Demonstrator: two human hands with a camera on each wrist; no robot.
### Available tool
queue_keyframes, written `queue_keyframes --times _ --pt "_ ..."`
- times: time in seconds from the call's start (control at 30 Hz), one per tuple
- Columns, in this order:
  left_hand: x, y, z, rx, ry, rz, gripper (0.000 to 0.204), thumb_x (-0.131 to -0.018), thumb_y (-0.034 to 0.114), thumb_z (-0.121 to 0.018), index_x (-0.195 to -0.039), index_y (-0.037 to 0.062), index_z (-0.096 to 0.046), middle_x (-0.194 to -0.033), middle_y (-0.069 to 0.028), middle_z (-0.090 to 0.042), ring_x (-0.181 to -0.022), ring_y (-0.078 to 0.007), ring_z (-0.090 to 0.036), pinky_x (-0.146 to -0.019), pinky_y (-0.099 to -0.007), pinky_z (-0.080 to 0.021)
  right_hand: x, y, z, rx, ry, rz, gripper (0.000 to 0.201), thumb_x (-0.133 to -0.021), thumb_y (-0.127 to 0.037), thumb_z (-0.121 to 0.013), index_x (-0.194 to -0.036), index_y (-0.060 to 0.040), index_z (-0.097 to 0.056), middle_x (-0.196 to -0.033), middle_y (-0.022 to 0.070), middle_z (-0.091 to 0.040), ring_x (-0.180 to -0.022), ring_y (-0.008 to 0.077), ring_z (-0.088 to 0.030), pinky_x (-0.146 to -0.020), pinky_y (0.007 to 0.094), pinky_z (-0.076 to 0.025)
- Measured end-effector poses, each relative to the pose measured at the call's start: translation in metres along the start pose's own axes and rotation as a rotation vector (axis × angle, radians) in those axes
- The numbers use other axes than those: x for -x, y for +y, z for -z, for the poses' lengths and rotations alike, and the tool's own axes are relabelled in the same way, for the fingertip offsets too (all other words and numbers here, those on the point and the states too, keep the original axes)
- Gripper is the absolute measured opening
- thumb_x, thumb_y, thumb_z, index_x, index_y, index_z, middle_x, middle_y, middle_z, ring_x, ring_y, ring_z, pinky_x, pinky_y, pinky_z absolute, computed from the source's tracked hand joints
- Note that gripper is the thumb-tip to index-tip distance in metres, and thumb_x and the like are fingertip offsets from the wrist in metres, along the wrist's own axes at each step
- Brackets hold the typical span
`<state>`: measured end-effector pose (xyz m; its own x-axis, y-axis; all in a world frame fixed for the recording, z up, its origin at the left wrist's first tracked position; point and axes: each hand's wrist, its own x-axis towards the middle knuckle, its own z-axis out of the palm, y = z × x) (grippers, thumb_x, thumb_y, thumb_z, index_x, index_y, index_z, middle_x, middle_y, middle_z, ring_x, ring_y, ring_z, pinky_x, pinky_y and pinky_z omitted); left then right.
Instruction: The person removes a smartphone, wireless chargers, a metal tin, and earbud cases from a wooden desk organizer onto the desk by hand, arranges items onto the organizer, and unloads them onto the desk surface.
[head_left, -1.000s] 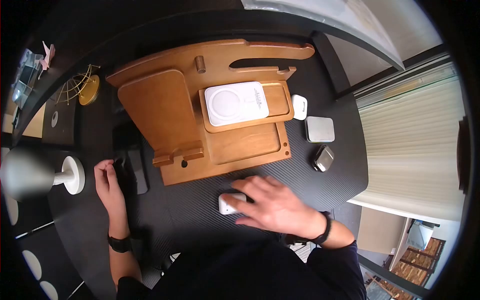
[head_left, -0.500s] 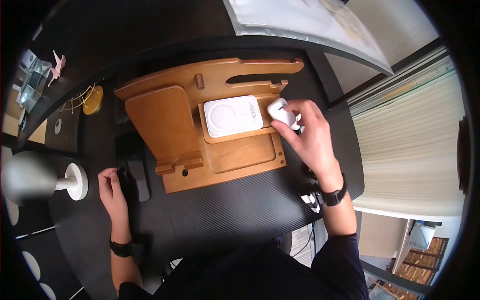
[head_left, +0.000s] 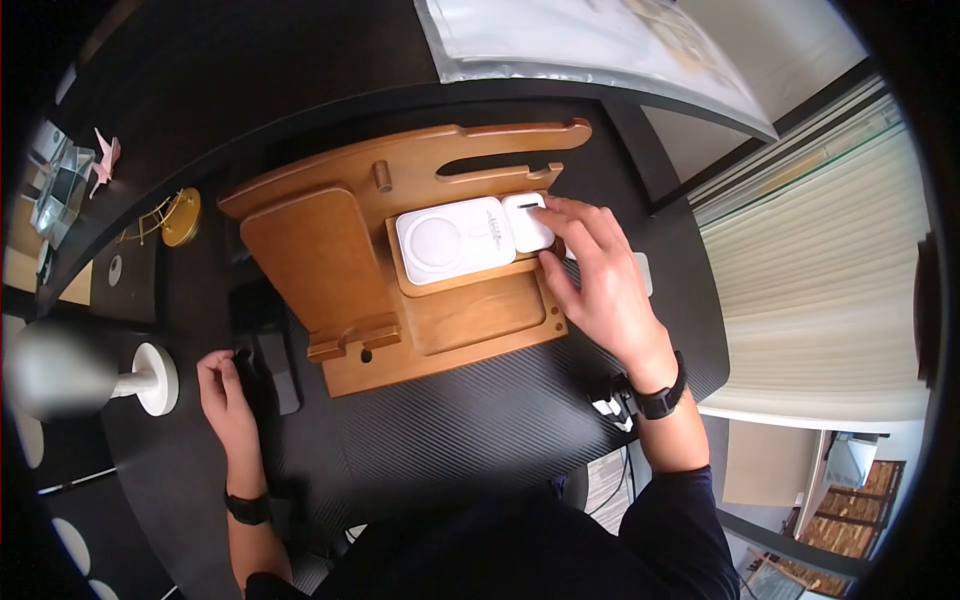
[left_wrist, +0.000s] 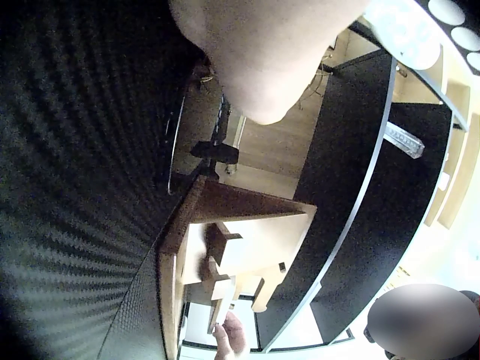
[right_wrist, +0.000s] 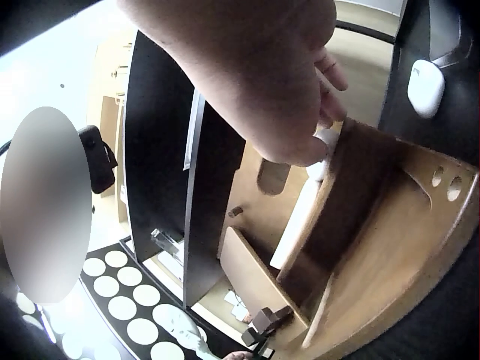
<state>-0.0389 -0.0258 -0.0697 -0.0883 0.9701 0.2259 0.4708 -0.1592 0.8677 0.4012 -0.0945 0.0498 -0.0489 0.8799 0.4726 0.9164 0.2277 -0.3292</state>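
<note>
- case point(head_left: 528, 222), white with rounded corners and a dark slot mark near its top edge: it lies at the right end of the raised wooden tray point(head_left: 470, 277), beside the white slab point(head_left: 455, 240); whether the two touch is hard to tell.
- right hand point(head_left: 605, 285): over the tray's right end, the index fingertip over the face of the case and the thumb at its lower right corner. i cannot tell whether it grips the case or only touches it.
- left hand point(head_left: 225, 385): relaxed, fingers loosely bent, lying at the left of the desk point(head_left: 430, 430), just beside a black item whose outline is lost in the dark surface; a dark grey bar point(head_left: 281, 373) lies past that.
- the white slab fills most of the tray, with a ring marked on its left half and small print on its right.
- wooden stand point(head_left: 300, 250): it carries the tray, a leaning panel at left, a short peg above and a shallow recess point(head_left: 490, 310) in front, with two small holes near the right corner.
- partly behind the right hand, a silver tin point(head_left: 643, 273).
- at the far left, a white lamp point(head_left: 155, 378); farther back, a gold wire ornament point(head_left: 182, 218) and a pink folded-paper figure point(head_left: 106, 162).
- black bands circle both wrists.
</note>
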Motion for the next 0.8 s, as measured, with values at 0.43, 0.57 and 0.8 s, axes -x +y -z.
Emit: queue_keyframes --times 0.43,0.57,0.8 --pt "-0.001 -0.006 -0.003 -0.022 0.031 -0.073 0.015 -0.105 0.017 -0.05 -0.107 0.004 -0.058 -0.08 0.0052 -0.043 -0.07 -0.0038 -0.038 -0.062 -0.0196 -0.033 0.025 0.054 0.013 0.196 -0.23 -0.093 0.045 -0.083 -0.003 -0.067 -0.126 -0.0039 -0.057 -0.135 0.0175 -0.054 -0.122 0.0377 -0.053 -0.102 0.0425 -0.046" --pt "-0.001 -0.004 -0.004 -0.028 0.036 -0.075 0.015 -0.105 0.017 -0.05 -0.107 0.0041 -0.058 -0.081 0.005 -0.044 -0.07 -0.0041 -0.038 -0.062 -0.0197 -0.033 0.027 0.063 0.003 0.111 -0.307 -0.118 0.047 -0.082 -0.008 -0.073 -0.126 -0.0047 -0.055 -0.142 0.0179 -0.049 -0.125 0.0388 -0.052 -0.101 0.0416 -0.048" --pt "0.0 0.0 0.0 -0.007 0.004 -0.005 0.016 -0.105 0.017 -0.05 -0.106 0.0022 -0.058 -0.095 -0.0007 -0.053 -0.085 -0.0086 -0.047 -0.078 -0.0224 -0.038 0.032 0.048 0.01 -0.001 -0.153 -0.255 0.042 -0.08 -0.011 -0.078 -0.116 -0.0018 -0.056 -0.117 0.0186 -0.06 -0.104 0.0399 -0.061 -0.09 0.0411 -0.052"
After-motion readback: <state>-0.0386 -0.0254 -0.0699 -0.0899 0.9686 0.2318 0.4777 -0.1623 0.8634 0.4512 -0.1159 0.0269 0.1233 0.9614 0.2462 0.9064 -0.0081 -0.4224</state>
